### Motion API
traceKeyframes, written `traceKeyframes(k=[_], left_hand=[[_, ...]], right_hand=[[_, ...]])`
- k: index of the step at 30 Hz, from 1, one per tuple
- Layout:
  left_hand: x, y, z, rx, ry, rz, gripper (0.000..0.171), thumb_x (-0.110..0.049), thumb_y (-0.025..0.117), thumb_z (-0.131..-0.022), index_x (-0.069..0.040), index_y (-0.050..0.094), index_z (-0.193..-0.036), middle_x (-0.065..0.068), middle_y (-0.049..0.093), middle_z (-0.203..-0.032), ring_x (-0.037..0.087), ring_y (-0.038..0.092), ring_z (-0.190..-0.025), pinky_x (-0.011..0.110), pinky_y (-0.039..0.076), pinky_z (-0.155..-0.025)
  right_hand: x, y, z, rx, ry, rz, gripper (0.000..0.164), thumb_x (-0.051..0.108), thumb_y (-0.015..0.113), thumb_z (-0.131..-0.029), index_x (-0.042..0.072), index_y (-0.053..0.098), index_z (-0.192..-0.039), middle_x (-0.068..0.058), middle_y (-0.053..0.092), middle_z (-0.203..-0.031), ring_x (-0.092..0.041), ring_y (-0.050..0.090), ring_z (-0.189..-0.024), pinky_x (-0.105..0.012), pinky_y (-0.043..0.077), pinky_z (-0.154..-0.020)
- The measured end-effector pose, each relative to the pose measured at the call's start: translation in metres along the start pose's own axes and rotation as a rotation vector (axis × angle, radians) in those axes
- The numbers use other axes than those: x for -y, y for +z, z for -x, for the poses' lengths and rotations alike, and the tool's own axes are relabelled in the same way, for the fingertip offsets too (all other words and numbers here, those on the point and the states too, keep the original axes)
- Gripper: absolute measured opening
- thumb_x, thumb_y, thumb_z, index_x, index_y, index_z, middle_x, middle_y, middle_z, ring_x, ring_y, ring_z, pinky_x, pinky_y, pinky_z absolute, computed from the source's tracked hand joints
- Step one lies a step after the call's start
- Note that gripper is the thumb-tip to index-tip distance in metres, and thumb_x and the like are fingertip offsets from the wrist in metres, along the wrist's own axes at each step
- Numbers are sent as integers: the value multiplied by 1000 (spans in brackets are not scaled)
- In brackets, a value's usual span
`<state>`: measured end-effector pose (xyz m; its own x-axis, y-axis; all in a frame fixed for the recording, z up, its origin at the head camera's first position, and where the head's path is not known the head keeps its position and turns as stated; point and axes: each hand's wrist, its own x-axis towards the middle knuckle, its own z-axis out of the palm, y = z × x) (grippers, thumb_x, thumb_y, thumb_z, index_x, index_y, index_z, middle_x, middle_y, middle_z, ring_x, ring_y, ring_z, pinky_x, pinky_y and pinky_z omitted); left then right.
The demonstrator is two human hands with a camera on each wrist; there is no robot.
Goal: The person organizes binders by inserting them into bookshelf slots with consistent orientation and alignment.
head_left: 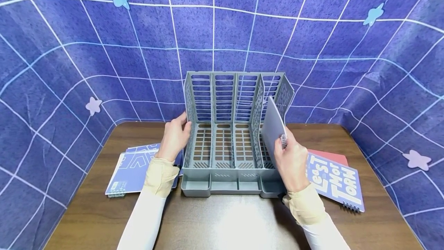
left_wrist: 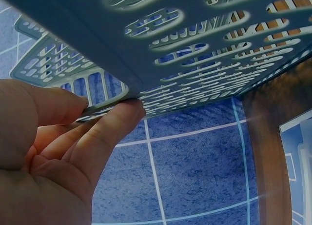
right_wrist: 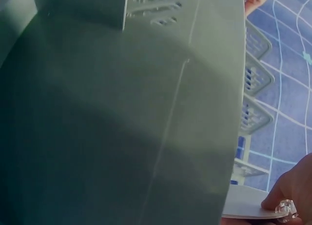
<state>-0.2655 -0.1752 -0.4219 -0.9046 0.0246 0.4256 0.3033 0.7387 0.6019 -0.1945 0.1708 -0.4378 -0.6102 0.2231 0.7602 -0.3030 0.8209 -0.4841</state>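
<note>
A grey-green desktop file organizer (head_left: 223,182) with upright slotted dividers stands in the middle of the table. My left hand (head_left: 175,136) pinches the edge of its left side wall (left_wrist: 97,105) between thumb and fingers. In my right hand (head_left: 293,161) is a spiral-bound notebook (head_left: 272,126), gripped near its wire binding. The notebook stands upright, partly inside the rightmost compartment. Close by in the right wrist view are the notebook's pale cover (right_wrist: 246,203) and the organizer's front (right_wrist: 122,117), which fills most of that view.
Blue notebooks (head_left: 130,171) lie on the wooden table (head_left: 222,223) left of the organizer. To the right, a blue lettered notebook (head_left: 336,182) overlaps a red one (head_left: 331,156). A blue gridded cloth (head_left: 222,30) with stars hangs behind and at both sides.
</note>
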Motion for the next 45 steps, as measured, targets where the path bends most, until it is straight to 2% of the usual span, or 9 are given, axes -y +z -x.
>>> traceKeyframes(k=[13,22,28,31,36,39,43,45], left_hand=[[0,0,0,-21,8,-3,29,-16,59,-97,-18,66,-124,10,74,-104,32,69,-89,51,54,-78],[2,-1,0,-23,3,-5,29,-16,59,-97,-18,66,-124,10,74,-102,31,69,-88,52,53,-77],[0,-1,1,-19,-5,-5,29,-17,59,-97,-19,65,-125,10,74,-102,30,69,-87,50,54,-76],[0,-1,1,-22,-4,-6,30,-16,59,-96,-19,65,-126,10,74,-103,32,69,-87,52,54,-77],[1,1,-1,-27,7,-3,26,-14,60,-96,-19,67,-120,9,74,-99,32,68,-85,52,54,-74],[1,2,-1,-25,7,-1,25,-15,59,-96,-18,66,-120,9,74,-98,31,68,-84,51,54,-74],[1,2,-1,-18,-1,1,28,-15,59,-96,-19,66,-123,10,74,-100,31,69,-85,51,54,-75],[2,2,0,-17,-3,2,29,-15,59,-96,-19,66,-124,10,74,-101,31,69,-86,51,54,-76]], right_hand=[[13,11,9,35,-43,-5,32,10,60,-85,10,67,-117,-18,66,-67,-40,57,-47,-55,42,-42],[21,16,12,49,-51,-27,33,10,59,-88,9,66,-120,-19,67,-68,-38,60,-50,-54,45,-42],[22,18,15,94,-81,-59,32,15,63,-88,8,66,-119,-14,69,-72,-33,62,-50,-52,47,-44],[22,19,16,109,-92,-69,35,17,66,-87,9,65,-121,-10,69,-69,-25,60,-47,-48,47,-42],[23,18,17,131,-83,-63,39,20,68,-86,9,65,-123,-1,60,-58,-12,48,-43,-40,42,-37],[24,16,17,153,-69,-56,40,21,68,-86,10,64,-124,2,56,-55,-10,46,-42,-37,40,-37],[23,16,17,137,-79,-48,42,21,70,-84,9,64,-124,0,57,-55,-13,48,-42,-40,41,-37],[24,16,16,120,-89,-51,44,21,72,-83,7,64,-124,-3,63,-61,-14,49,-43,-41,41,-38]])
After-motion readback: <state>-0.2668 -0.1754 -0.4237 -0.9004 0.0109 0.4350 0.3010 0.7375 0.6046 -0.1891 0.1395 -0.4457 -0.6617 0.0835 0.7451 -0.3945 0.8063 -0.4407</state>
